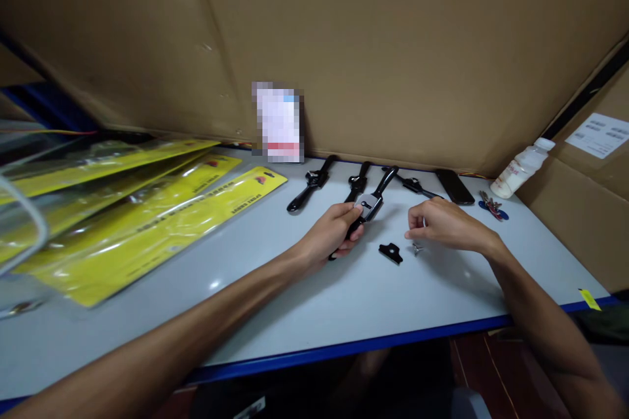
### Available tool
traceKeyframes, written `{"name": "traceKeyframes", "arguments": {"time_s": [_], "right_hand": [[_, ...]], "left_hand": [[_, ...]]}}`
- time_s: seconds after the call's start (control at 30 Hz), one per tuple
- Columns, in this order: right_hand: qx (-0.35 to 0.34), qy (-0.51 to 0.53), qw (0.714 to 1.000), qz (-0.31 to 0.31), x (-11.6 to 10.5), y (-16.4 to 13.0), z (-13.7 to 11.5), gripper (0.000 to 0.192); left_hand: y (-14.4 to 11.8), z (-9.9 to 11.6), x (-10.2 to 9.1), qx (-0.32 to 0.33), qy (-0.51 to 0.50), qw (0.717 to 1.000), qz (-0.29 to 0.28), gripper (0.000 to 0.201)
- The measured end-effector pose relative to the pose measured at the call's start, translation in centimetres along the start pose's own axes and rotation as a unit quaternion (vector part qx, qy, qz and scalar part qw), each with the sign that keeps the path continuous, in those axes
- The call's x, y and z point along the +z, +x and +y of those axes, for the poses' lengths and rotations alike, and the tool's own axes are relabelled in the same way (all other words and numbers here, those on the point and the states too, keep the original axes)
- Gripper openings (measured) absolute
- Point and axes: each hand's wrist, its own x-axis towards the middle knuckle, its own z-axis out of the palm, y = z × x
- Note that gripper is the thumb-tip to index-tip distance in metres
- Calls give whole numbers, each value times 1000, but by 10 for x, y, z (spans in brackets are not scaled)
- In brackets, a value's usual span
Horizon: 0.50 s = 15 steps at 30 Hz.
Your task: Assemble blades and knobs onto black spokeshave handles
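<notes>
Head view, near to far: both forearms come in from the bottom edge over the grey table (275,314) with its blue front rim. Left hand (334,232) is curled shut around the lower handle of a black two-handled tool (371,203), which looks like a spokeshave, held tilted with the far handle up and away. Right hand (442,222) sits just beside it, fingers pinched together low at the tabletop; looks like it has a small silver screw (417,247) between the tips, but the grip is too small to confirm. A loose black clamp piece (391,253) lies on the table between the hands, touching neither. Step in hand, my read: fitting or removing small parts on the tool body. Next move needs a fine pinch and a steady left hold so the part lines up with the body. Left side: a fan of yellow packages (147,222). Further back: three more black tools (310,191) in a row, a dark phone (455,186), keys (491,204), a white bottle (523,169) lying tilted, and a cardboard wall (393,46) behind.
</notes>
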Motion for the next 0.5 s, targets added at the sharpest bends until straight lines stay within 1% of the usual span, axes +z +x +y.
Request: {"name": "traceKeyframes", "arguments": {"time_s": [0.1,0.17,0.2,0.27,0.37,0.43,0.5], "right_hand": [[-20,0,998,-54,-6,-3,7,9],[-34,10,995,-96,-8,-4,7,12],[-36,9,994,-103,-8,-4,6,14],[-34,-7,996,-87,-6,-4,0,15],[-30,-31,998,-55,3,-1,-11,25],[-36,-28,997,-55,11,1,-16,27],[-49,-13,997,-58,18,4,-19,23]], "left_hand": [[-1,0,0,-4,6,1000,-2,30],[0,0,-1,-3,9,1000,-5,29],[0,-1,-1,-2,11,1000,-6,29],[1,-1,-2,-2,19,1000,-5,29],[3,-2,-1,1,30,999,-12,29],[3,-2,-1,0,39,999,-18,30],[4,-2,-1,-2,45,999,-20,30]]}}
